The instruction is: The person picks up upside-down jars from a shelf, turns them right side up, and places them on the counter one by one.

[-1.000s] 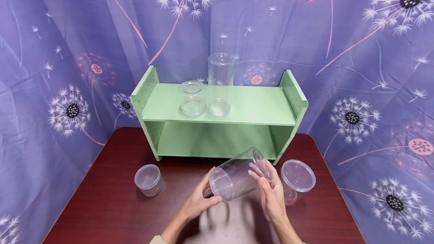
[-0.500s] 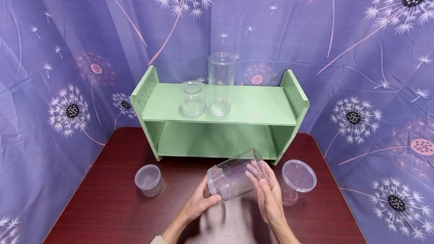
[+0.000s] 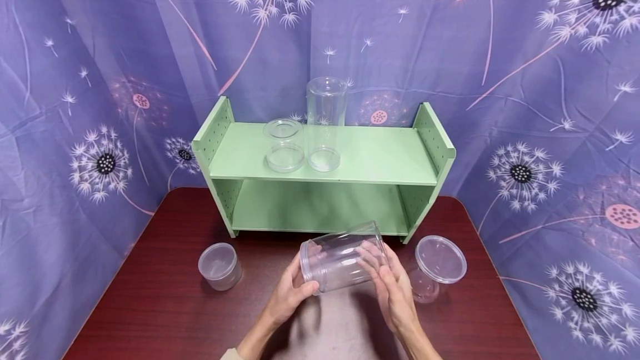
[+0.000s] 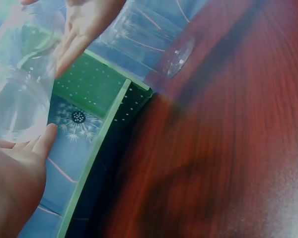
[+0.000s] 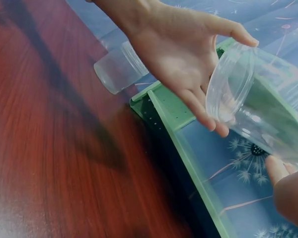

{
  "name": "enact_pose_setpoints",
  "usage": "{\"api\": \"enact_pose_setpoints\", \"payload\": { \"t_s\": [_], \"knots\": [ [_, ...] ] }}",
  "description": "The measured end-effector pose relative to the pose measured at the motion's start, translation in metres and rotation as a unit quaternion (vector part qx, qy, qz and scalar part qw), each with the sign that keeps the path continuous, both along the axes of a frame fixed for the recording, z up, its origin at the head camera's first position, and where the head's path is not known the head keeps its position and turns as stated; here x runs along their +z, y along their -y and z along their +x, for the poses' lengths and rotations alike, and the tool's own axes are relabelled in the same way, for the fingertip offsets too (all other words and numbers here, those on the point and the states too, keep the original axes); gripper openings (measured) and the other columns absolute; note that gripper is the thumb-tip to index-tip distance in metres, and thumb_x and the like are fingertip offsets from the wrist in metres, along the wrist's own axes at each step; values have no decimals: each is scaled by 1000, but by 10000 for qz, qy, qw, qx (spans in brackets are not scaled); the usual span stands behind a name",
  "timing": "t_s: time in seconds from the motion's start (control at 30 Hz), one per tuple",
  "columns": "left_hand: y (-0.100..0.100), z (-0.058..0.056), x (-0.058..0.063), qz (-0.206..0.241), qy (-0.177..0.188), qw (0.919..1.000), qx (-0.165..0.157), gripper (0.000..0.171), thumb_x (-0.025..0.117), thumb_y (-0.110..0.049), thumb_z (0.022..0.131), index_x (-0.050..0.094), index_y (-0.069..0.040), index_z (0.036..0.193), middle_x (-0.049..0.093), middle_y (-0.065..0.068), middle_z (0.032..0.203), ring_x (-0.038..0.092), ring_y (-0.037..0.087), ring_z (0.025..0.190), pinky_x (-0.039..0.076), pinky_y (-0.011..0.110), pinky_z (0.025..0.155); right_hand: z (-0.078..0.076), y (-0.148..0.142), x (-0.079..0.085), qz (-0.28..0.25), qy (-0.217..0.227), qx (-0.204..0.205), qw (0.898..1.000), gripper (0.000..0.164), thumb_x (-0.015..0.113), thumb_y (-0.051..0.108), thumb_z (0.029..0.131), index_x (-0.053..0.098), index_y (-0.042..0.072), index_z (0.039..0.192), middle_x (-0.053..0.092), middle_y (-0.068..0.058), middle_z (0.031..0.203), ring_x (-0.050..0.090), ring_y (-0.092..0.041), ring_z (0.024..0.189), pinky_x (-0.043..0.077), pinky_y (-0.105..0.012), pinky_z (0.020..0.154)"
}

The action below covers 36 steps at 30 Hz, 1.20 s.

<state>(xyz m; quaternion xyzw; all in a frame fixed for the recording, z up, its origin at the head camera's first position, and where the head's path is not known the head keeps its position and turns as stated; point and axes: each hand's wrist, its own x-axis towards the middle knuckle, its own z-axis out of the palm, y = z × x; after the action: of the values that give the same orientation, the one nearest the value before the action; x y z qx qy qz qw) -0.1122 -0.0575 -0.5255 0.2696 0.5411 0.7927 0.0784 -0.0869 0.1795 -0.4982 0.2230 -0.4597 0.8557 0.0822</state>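
Both hands hold a clear plastic jar (image 3: 345, 260) above the table, tipped nearly onto its side. Its ribbed, banded end points left; whether a lid covers that end I cannot tell. My left hand (image 3: 290, 293) grips this end, thumb on the near side and fingers around the far side. At the other end, my right hand (image 3: 397, 293) holds the jar with its thumb in front; its fingers show through the clear wall. In the right wrist view the jar (image 5: 273, 124) slants down between the left hand (image 5: 174, 44) and the right hand (image 5: 293, 193).
A green two-tier shelf (image 3: 390, 154) stands at the back. Its upper board bears a short clear jar (image 3: 285, 146) and a tall clear jar (image 3: 326, 126). On the dark red table (image 3: 165, 304) are a small lidded tub (image 3: 220, 266) at left and a lidded clear container (image 3: 440, 260) at right.
The jar has turned between the hands so its banded end faces more to the left and it lies closer to level. Both hands have shifted slightly left with it.
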Motion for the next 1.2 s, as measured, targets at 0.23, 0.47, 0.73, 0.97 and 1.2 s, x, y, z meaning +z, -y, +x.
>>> {"api": "enact_pose_setpoints", "payload": {
  "t_s": [0.23, 0.47, 0.73, 0.97, 1.2],
  "knots": [
    [7, -1, 9, 163, -138, 9996, 160, 81, 57, 1, 90, 15, 13, 158, 40, 35, 152, 57, 22, 131, 51, 39, 104, -1, -4, -3, 303, -3, 386, 9988, 49, 42, 2, 107, 34, -2, 155, 56, -14, 148, 56, -27, 135, 45, -39, 112],
    [16, -4, 14, 2, -218, 9992, 324, 85, 61, -3, 93, 9, 13, 159, 37, 42, 149, 59, 22, 127, 50, 37, 105, -1, -7, 3, 341, 24, 258, 9991, 51, 42, 8, 109, 29, -9, 156, 54, -15, 149, 55, -27, 135, 42, -38, 115],
    [37, -5, 20, -233, -260, 9971, 682, 83, 60, -1, 93, 13, 9, 161, 39, 39, 150, 59, 20, 126, 53, 34, 101, -7, -22, 20, 508, -421, -28, 9978, 49, 34, -7, 105, 29, -13, 154, 47, -27, 151, 52, -30, 137, 40, -39, 116],
    [54, -5, 27, -315, -500, 9946, 848, 81, 58, 5, 94, 14, 9, 161, 43, 27, 153, 58, 18, 127, 50, 29, 105, -17, -41, 40, 950, -718, -423, 9920, 49, 34, -11, 104, 33, -14, 153, 50, -27, 148, 54, -32, 134, 44, -39, 113],
    [66, -4, 35, -475, -522, 9927, 973, 79, 57, 11, 94, 14, 11, 160, 33, 46, 150, 57, 13, 129, 49, 25, 104, -23, -62, 80, 1554, -538, -1117, 9800, 45, 41, -9, 106, 35, -20, 148, 56, -24, 145, 59, -30, 129, 48, -38, 109]
  ]
}}
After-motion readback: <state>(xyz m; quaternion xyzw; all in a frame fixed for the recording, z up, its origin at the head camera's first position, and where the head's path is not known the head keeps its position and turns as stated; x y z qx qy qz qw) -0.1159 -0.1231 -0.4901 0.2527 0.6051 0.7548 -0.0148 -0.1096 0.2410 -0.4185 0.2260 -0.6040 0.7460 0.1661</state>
